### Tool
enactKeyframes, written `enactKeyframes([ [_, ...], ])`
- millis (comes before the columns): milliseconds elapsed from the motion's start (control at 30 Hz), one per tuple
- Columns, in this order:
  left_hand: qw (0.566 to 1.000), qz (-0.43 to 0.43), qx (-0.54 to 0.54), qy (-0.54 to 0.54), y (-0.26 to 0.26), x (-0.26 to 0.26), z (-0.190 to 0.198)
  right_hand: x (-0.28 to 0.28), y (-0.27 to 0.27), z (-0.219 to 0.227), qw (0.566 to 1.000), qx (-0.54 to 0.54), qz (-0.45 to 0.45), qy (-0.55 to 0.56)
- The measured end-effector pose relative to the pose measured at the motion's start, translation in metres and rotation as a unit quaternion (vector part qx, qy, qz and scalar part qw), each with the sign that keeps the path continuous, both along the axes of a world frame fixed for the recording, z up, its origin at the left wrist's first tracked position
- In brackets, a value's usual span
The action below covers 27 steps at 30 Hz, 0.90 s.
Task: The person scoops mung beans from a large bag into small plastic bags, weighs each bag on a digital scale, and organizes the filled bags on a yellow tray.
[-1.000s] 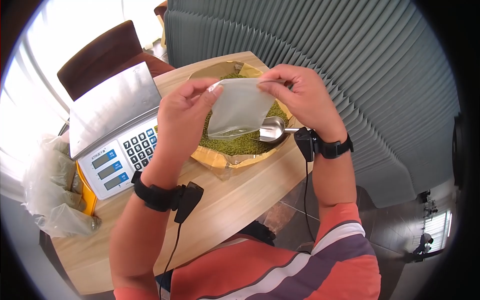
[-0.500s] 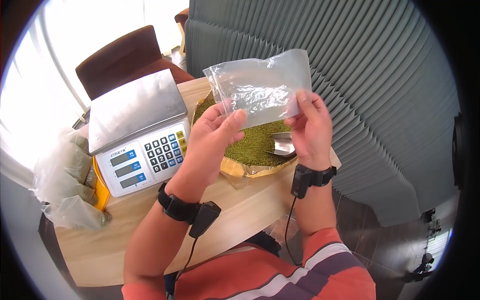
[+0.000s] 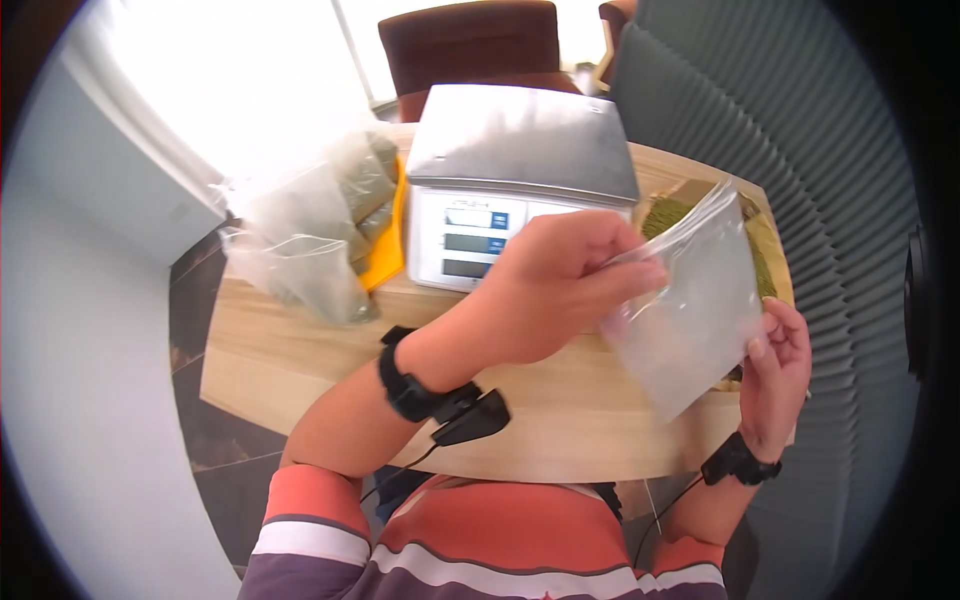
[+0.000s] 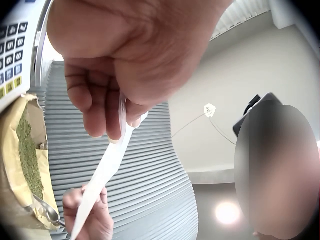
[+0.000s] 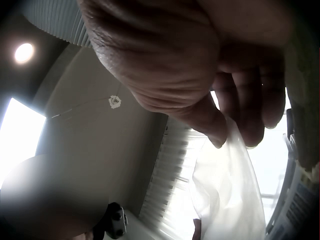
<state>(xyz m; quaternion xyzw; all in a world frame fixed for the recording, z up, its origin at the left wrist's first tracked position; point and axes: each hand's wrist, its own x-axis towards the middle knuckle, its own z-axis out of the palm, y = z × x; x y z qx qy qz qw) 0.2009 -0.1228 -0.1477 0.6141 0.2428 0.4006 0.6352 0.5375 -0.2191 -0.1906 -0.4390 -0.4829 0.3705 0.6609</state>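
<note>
A clear, flat plastic zip bag (image 3: 690, 330) is held up between both hands over the front right of the table. My left hand (image 3: 565, 285) pinches its top edge between thumb and fingers, which the left wrist view shows edge-on along the bag (image 4: 102, 172). My right hand (image 3: 780, 365) pinches the opposite side low down; the right wrist view has its thumb and fingertips on the film (image 5: 227, 185). Behind the bag, partly hidden by it, stands an open sack (image 3: 768, 225) of small green beans (image 4: 29, 155). A metal scoop (image 4: 49, 212) lies in the sack.
A digital scale (image 3: 520, 140) with a steel platform stands left of the sack, its keypad covered by my left hand. Filled clear bags (image 3: 310, 240) and a yellow tray (image 3: 385, 255) are at the table's left. A brown chair (image 3: 470, 45) stands behind.
The head view has swung left, so scale and sack sit further right in it. The bag, earlier held broad over the beans, has been turned and now hangs slanting between the hands.
</note>
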Motion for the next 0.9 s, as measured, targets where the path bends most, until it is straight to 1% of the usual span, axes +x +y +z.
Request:
enactKeyframes([
  [33,0.999,0.026,-0.003,0.044,-0.007,-0.019,0.008,-0.009,0.001,0.002,0.999,0.000,0.032,-0.034],
  [67,0.999,0.014,-0.010,0.047,-0.013,-0.042,0.005,-0.020,-0.001,0.002,0.995,0.006,0.061,-0.073],
  [100,0.998,-0.001,-0.022,0.052,-0.018,-0.063,0.002,-0.031,-0.004,0.001,0.996,-0.034,0.060,-0.047],
  [133,0.993,-0.008,-0.014,0.114,-0.026,-0.086,0.003,-0.037,-0.005,-0.004,0.996,-0.038,0.065,-0.040],
  [167,0.984,-0.016,-0.007,0.175,-0.032,-0.110,0.005,-0.041,-0.006,-0.008,0.993,-0.059,0.078,-0.063],
  [233,0.946,-0.047,0.063,0.313,-0.036,-0.157,0.004,-0.052,-0.007,-0.014,0.987,-0.096,0.095,-0.092],
  [267,0.950,-0.046,0.030,0.307,-0.040,-0.181,-0.007,-0.057,-0.007,-0.015,0.986,-0.100,0.098,-0.089],
  [300,0.953,-0.044,-0.004,0.301,-0.044,-0.204,-0.018,-0.061,-0.007,-0.016,0.984,-0.095,0.092,-0.117],
  [333,0.952,-0.040,-0.012,0.303,-0.047,-0.223,-0.021,-0.065,-0.006,-0.017,0.981,-0.091,0.087,-0.145],
  [400,0.934,0.035,-0.189,0.302,-0.054,-0.256,-0.025,-0.070,-0.005,-0.015,0.980,-0.090,0.110,-0.136],
  [433,0.932,0.040,-0.194,0.303,-0.060,-0.276,-0.039,-0.073,-0.004,-0.016,0.980,-0.084,0.123,-0.131],
  [467,0.935,0.090,-0.217,0.265,-0.066,-0.294,-0.059,-0.076,-0.002,-0.017,0.980,-0.086,0.127,-0.129],
  [500,0.935,0.135,-0.239,0.226,-0.071,-0.302,-0.072,-0.080,-0.001,-0.019,0.978,-0.078,0.133,-0.144],
  [533,0.935,0.131,-0.240,0.227,-0.079,-0.297,-0.077,-0.083,0.000,-0.020,0.975,-0.070,0.135,-0.159],
  [567,0.937,0.158,-0.267,0.163,-0.090,-0.287,-0.085,-0.086,0.000,-0.023,0.976,-0.075,0.130,-0.160],
  [600,0.933,0.184,-0.294,0.097,-0.099,-0.276,-0.094,-0.089,0.000,-0.028,0.969,-0.073,0.133,-0.192],
  [633,0.932,0.185,-0.306,0.062,-0.105,-0.261,-0.104,-0.093,0.001,-0.031,0.962,-0.072,0.137,-0.226],
  [667,0.931,0.177,-0.313,0.059,-0.109,-0.240,-0.110,-0.101,0.002,-0.030,0.961,-0.081,0.132,-0.230],
  [733,0.901,0.215,-0.374,-0.035,-0.118,-0.190,-0.116,-0.120,0.005,-0.025,0.919,-0.016,0.192,-0.344],
  [767,0.901,0.201,-0.383,-0.041,-0.121,-0.170,-0.120,-0.127,0.004,-0.027,0.898,0.005,0.211,-0.385],
  [800,0.889,0.197,-0.410,-0.042,-0.121,-0.152,-0.123,-0.133,0.005,-0.030,0.875,0.027,0.228,-0.425],
  [833,0.878,0.192,-0.437,-0.041,-0.120,-0.139,-0.124,-0.139,0.005,-0.033,0.873,0.017,0.218,-0.435],
  [867,0.878,0.177,-0.442,-0.045,-0.119,-0.129,-0.120,-0.145,0.005,-0.038,0.847,0.039,0.234,-0.476],
  [900,0.878,0.180,-0.443,-0.006,-0.118,-0.121,-0.115,-0.145,0.004,-0.043,0.818,0.061,0.251,-0.515],
])
